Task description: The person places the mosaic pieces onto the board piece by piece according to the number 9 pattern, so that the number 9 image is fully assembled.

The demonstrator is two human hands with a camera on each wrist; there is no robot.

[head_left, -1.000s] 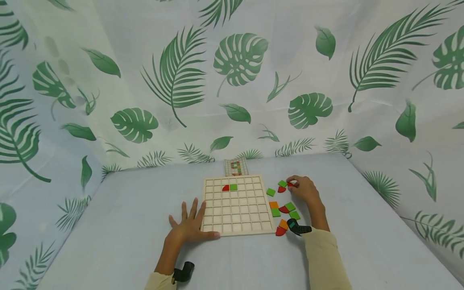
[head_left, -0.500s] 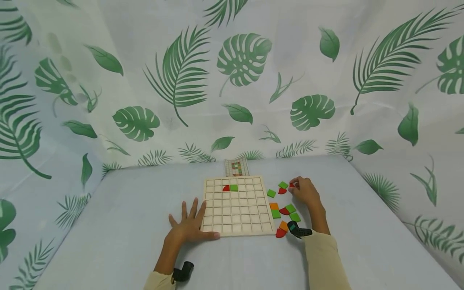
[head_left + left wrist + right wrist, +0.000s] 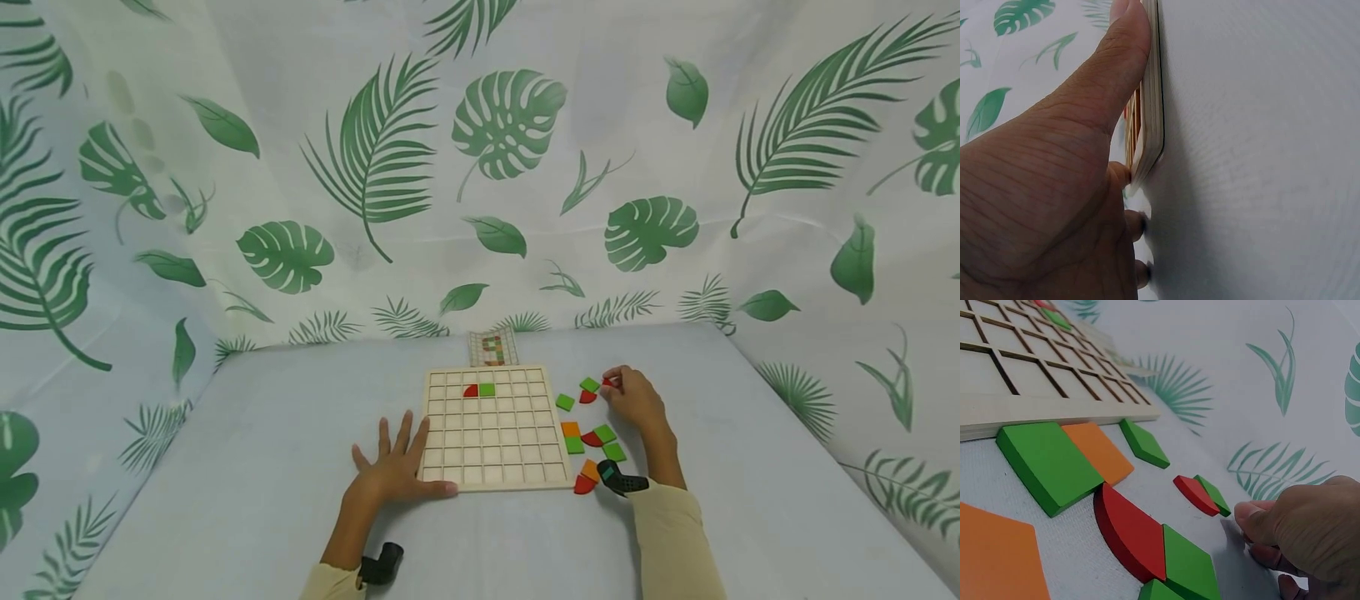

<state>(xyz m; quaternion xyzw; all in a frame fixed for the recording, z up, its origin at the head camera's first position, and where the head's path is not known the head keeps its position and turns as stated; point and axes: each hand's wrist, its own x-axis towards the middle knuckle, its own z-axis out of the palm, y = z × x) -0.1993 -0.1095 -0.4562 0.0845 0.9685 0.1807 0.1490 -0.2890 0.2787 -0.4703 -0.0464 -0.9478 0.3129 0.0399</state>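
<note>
A wooden grid board (image 3: pixel 495 457) lies mid-table, with a red quarter-circle tile (image 3: pixel 471 391) and a green square tile (image 3: pixel 487 389) in neighbouring cells of an upper row. My left hand (image 3: pixel 392 477) rests at its lower-left corner, fingers spread and straight along the side, thumb (image 3: pixel 1119 53) against the front edge. Right of the board, my right hand (image 3: pixel 636 400) pinches a red tile (image 3: pixel 607 383) between thumb and fingertips, close over the table. The fingers mostly hide that tile in the right wrist view. Just left of it lie a green tile (image 3: pixel 589 384) and a red quarter-circle tile (image 3: pixel 1196 495).
Several more tiles lie along the board's right side: a lone green one (image 3: pixel 565 402), an orange one (image 3: pixel 571 429) against a green one (image 3: pixel 1050 464), and a red quarter-circle (image 3: pixel 1129 534) beside green ones. A patterned card (image 3: pixel 493 348) stands behind the board, near the leaf-print backdrop.
My right hand and the red tile at its fingertips have shifted slightly, staying at the far-right tiles. The left hand keeps its place on the board. The whole head view has drifted a little.
</note>
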